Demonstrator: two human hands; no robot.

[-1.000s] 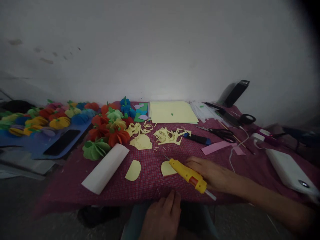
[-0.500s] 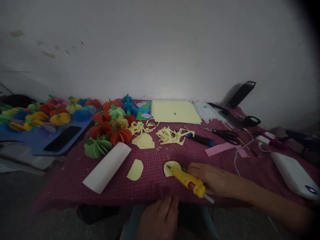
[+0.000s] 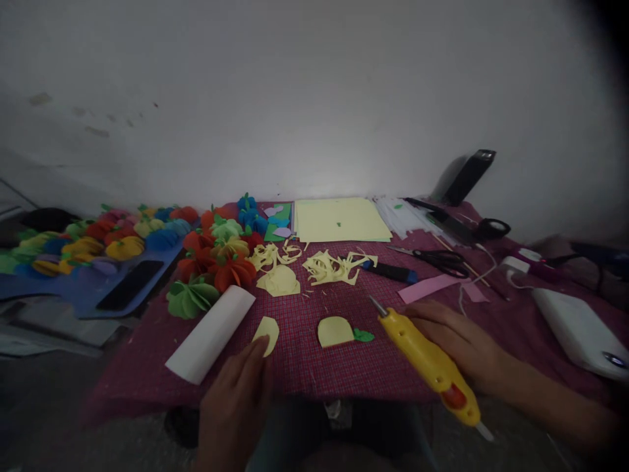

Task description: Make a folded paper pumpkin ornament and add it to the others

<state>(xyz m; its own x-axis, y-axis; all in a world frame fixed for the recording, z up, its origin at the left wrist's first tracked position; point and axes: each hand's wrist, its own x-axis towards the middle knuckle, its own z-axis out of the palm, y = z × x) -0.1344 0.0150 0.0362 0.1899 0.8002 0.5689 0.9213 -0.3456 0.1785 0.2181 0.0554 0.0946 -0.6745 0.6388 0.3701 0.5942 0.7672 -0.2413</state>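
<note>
My right hand (image 3: pixel 449 337) is closed around a yellow hot glue gun (image 3: pixel 427 360), whose metal nozzle points up and left above the cloth. Left of the nozzle lies a pale yellow half-round stack of paper (image 3: pixel 335 332) with a green paper leaf (image 3: pixel 363 335) at its right side. My left hand (image 3: pixel 236 393) has its fingers together, their tips on a single pale yellow half-round paper piece (image 3: pixel 269 328) on the table. The thumb of that hand is hard to make out.
A white paper roll (image 3: pixel 211 335) lies at left, near colourful paper pumpkins (image 3: pixel 233 269). Behind are paper scraps (image 3: pixel 329 267) and yellow sheets (image 3: pixel 341 219). A cutter (image 3: pixel 393 271), scissors (image 3: pixel 439 261), pink strips (image 3: pixel 427 288) and a white power bank (image 3: pixel 580 331) lie rightward.
My left hand has moved from the lap up and left onto the single paper piece. My right hand has drawn the glue gun right, away from the paper stack, uncovering the green leaf.
</note>
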